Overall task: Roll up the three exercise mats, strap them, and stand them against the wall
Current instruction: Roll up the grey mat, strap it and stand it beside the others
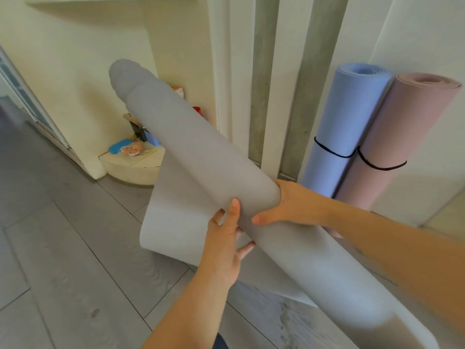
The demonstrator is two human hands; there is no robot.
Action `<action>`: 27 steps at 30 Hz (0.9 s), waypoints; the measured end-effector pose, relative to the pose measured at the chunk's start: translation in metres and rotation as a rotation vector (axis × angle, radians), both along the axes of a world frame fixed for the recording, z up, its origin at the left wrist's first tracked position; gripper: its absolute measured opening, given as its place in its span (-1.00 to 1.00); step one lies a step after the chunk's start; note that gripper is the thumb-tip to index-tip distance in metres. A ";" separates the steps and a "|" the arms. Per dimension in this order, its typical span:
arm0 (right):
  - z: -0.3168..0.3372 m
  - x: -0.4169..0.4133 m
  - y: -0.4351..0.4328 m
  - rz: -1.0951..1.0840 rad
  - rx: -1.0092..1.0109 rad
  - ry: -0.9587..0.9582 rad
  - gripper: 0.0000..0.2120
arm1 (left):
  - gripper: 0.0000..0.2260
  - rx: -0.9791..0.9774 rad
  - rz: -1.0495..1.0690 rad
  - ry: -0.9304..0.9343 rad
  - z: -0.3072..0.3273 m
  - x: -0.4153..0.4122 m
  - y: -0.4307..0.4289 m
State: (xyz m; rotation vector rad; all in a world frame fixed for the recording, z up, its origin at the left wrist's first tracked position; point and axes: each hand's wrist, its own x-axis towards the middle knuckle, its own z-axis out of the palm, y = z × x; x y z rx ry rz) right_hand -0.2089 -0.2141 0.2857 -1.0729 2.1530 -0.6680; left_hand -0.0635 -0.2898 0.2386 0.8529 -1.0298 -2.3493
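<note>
Though rolled, grey mat (201, 147) not strapped: held slanting over floor (63, 248), far end raised toward upper left with inner turns poking out, one loose flap hanging beneath, near end cut off at lower right. Gripped mid-length by two hands: left hand (224, 245) thumb on top, fingers curled under; right hand (289, 205) wrapped round far side, thumb on near face. Two more upright against wall (427, 34), touching: one blue mat (344, 122), one pink mat (407, 137). Two black bands: blue's strap (332, 151), pink's strap (377, 167). Mats: three. One corner shelf (133, 167) at left, small toys blurred.
</note>
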 end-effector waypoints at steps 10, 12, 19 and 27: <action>0.011 0.030 -0.002 0.207 -0.064 0.097 -0.20 | -0.50 0.088 0.163 -0.039 0.013 0.008 0.004; 0.018 0.017 -0.002 0.182 -0.067 -0.069 -0.14 | -0.62 0.110 0.212 0.014 0.016 0.009 0.001; 0.033 0.004 0.005 0.080 -0.058 0.049 -0.35 | -0.47 0.113 0.293 0.185 0.034 0.004 0.000; 0.067 -0.022 0.009 0.151 0.037 -0.352 -0.25 | -0.54 0.028 0.224 0.366 0.043 0.005 -0.004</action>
